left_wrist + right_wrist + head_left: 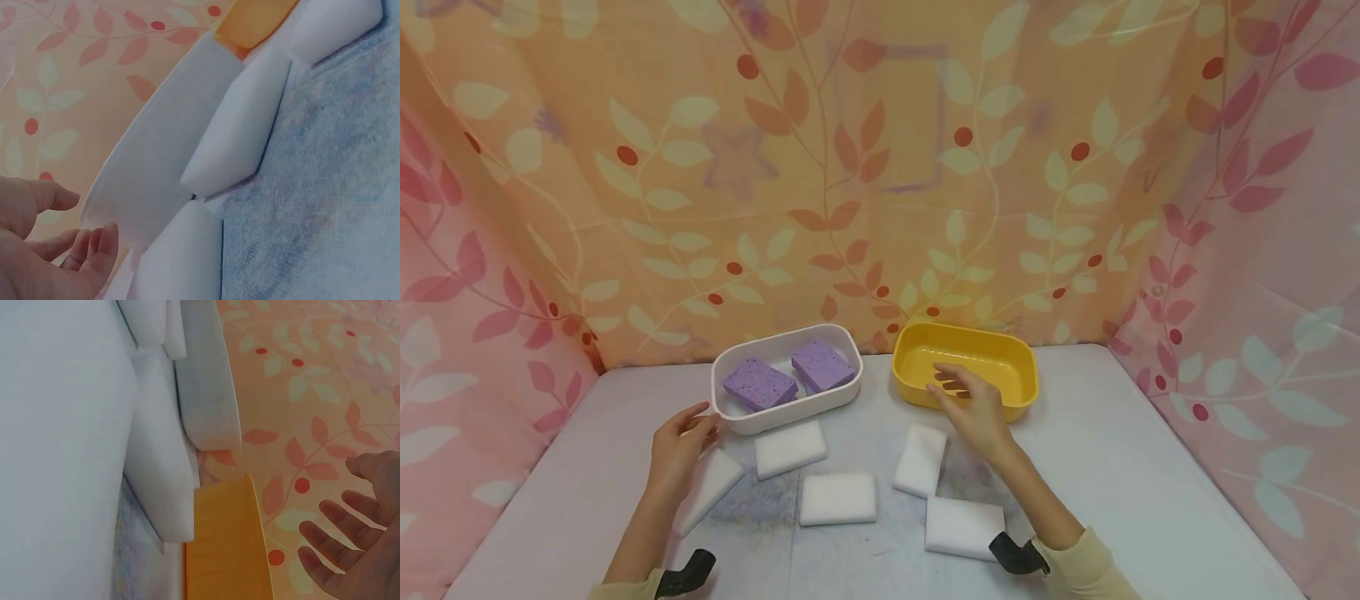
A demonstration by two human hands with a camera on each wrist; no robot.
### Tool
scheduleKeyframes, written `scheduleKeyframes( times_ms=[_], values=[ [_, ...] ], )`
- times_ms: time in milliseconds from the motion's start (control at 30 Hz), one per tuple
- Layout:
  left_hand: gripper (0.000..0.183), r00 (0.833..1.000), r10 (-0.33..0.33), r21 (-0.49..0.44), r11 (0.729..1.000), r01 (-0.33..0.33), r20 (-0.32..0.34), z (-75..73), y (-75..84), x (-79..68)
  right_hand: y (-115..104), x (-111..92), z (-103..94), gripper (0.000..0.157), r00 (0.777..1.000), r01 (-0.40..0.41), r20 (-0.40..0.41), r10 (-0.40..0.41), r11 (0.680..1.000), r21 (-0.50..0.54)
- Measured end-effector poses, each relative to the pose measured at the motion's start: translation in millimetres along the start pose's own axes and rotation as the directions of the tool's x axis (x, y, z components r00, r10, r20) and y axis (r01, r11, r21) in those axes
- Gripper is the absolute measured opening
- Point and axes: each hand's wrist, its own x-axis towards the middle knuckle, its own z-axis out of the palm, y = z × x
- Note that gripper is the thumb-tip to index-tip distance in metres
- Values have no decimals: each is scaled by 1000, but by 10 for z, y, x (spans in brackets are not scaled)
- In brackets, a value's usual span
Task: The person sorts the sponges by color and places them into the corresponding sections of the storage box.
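My left hand (681, 446) is loosely curled at the near left end of the white tray (808, 407), thumb and fingers apart and gripping nothing; I cannot tell whether the fingertips touch its wall. My right hand (976, 414) is empty too, fingers spread in the right wrist view, and in the head view it shows over the yellow tray (917, 395).

Two speckled purple sponges, one on the left (760, 384) and one on the right (822, 365), sit in the white tray. I count five white blocks in front of the trays: one beside my left wrist (711, 492), one just before the white tray (790, 448), one in the middle (838, 498), and two on the right, the farther (920, 460) near the yellow tray and the nearer (964, 527) just beside it. All lie on the pale tabletop (1112, 467), with a leaf-patterned curtain (850, 167) behind.
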Motion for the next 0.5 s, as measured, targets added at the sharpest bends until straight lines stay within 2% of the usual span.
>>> scheduleKeyframes(
  times_ms=[233, 400, 500],
  values=[
    [49, 999, 42, 99, 994, -42, -3, -48, -30, -28, 81, -18, -166, 37, 998, -48, -41, 47, 998, -30],
    [48, 996, 88, 215, 973, -86, 0, -88, -47, -83, 155, -21, -290, 37, 996, -73, -63, 70, 996, -53],
    [48, 993, 115, 254, 960, -115, 15, -116, -58, -119, 195, -19, -370, 36, 995, -75, -79, 69, 994, -73]
  ],
)
